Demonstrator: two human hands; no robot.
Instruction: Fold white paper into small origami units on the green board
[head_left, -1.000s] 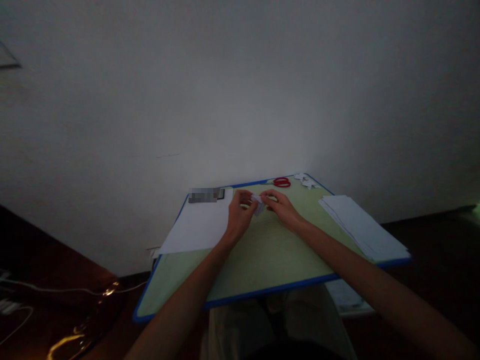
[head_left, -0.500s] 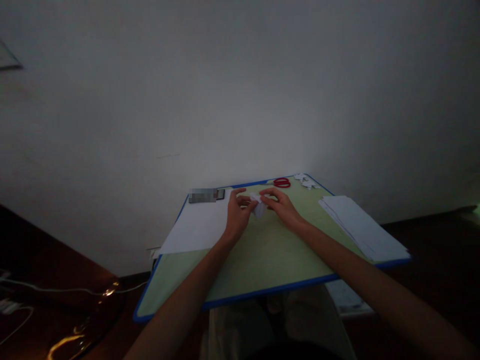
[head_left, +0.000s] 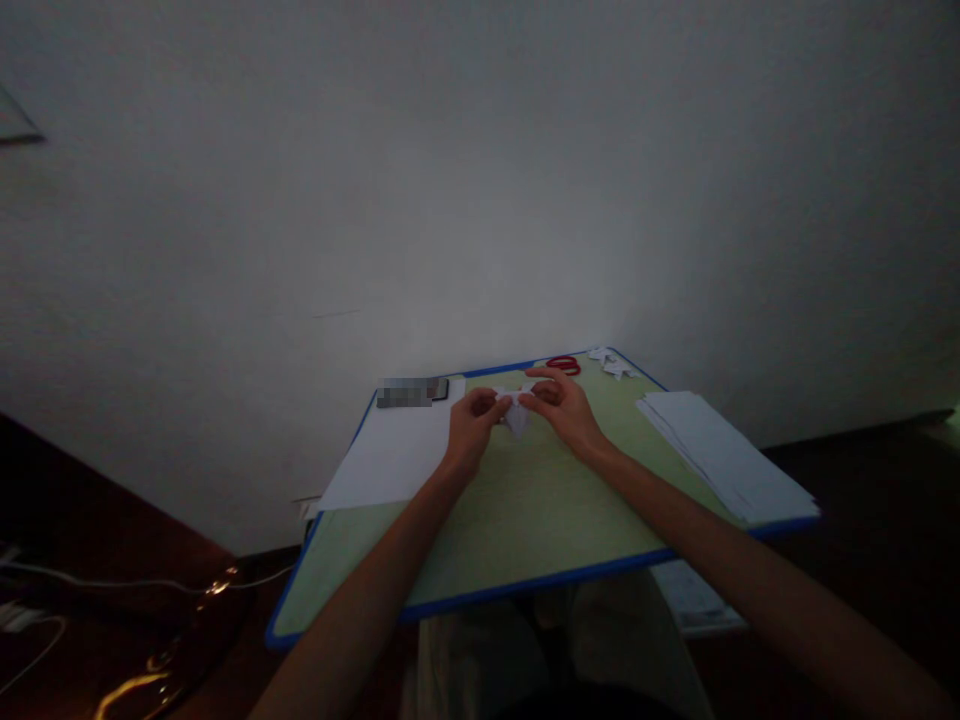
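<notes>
In the head view, my left hand [head_left: 472,428] and my right hand [head_left: 568,410] both pinch a small folded white paper piece [head_left: 516,420], which is above the pale green, blue-edged surface [head_left: 555,510]. Red-handled metal scissors [head_left: 568,368] lie beyond my right hand.

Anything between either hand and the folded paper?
Nothing visible: the left hand and right hand both pinch the folded white paper directly. The red-handled scissors lie beyond the right hand, not between.
</notes>
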